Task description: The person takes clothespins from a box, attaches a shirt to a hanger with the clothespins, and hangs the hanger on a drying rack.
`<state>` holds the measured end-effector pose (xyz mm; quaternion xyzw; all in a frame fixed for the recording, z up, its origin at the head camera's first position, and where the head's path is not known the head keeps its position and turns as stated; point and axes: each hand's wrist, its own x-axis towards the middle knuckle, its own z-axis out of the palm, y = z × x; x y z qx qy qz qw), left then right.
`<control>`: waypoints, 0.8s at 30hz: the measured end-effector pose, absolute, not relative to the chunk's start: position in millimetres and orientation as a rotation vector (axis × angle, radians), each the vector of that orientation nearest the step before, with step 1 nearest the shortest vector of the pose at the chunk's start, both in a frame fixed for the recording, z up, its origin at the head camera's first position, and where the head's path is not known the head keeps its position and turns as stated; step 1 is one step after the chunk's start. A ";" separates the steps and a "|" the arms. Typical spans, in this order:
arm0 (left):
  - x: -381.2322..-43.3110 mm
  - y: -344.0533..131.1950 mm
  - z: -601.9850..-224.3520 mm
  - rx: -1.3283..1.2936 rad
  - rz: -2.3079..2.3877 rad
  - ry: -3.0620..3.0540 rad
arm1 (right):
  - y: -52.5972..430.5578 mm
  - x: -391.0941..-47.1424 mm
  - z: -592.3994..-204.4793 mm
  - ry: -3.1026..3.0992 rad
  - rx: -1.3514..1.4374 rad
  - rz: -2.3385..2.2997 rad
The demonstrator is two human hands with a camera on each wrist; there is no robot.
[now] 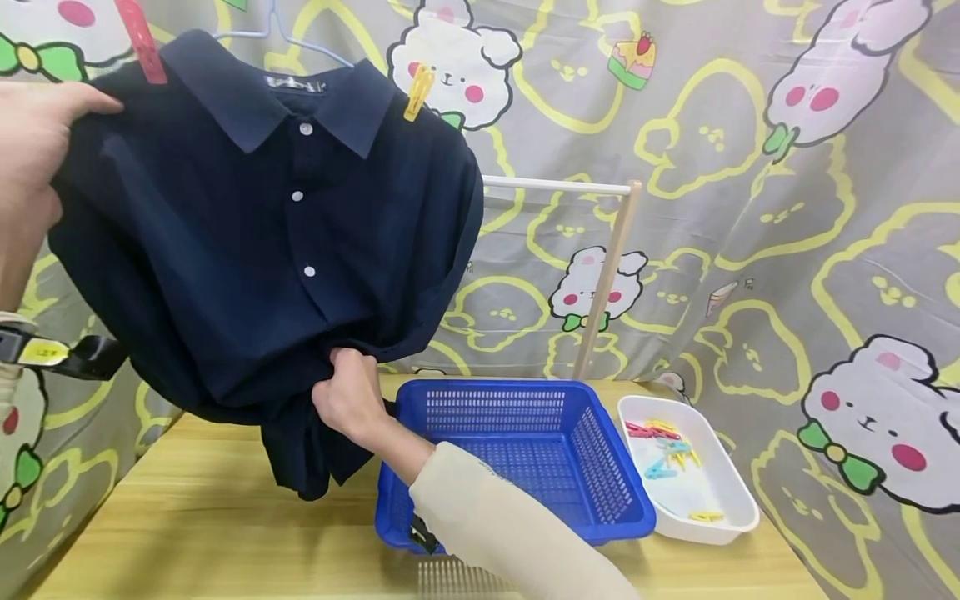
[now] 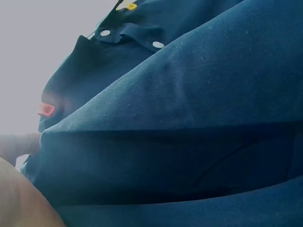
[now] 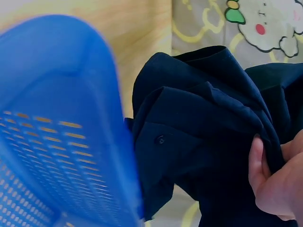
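Note:
A dark navy collared shirt (image 1: 247, 225) with white buttons hangs from a light blue hanger (image 1: 279, 32). A red clothespin (image 1: 141, 42) sits at one shoulder and a yellow clothespin (image 1: 419, 92) at the other. At the far left, my left hand (image 1: 33, 142) pinches the shirt near its shoulder seam. Lower down, my right hand (image 1: 351, 396) grips bunched cloth at the shirt front. From the right wrist, thumb and fingers of that hand (image 3: 279, 179) close on folded fabric. Navy cloth (image 2: 165, 118) fills most of the left wrist view, hiding the left fingertips.
Under my right forearm stands a blue perforated basket (image 1: 491, 392) on the wooden table (image 1: 195, 517). To its right is a white tray (image 1: 723, 467) holding several coloured clothespins (image 1: 660, 432). Behind, a rack has a white rail (image 1: 555, 185) and wooden post (image 1: 609, 275) before a patterned curtain (image 1: 697, 225).

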<state>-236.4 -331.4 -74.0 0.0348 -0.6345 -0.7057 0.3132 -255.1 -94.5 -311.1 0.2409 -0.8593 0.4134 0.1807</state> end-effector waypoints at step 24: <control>-243.1 -304.1 -108.0 0.294 -1.605 -1.864 | -90.9 -259.5 -353.8 -2.764 0.529 0.991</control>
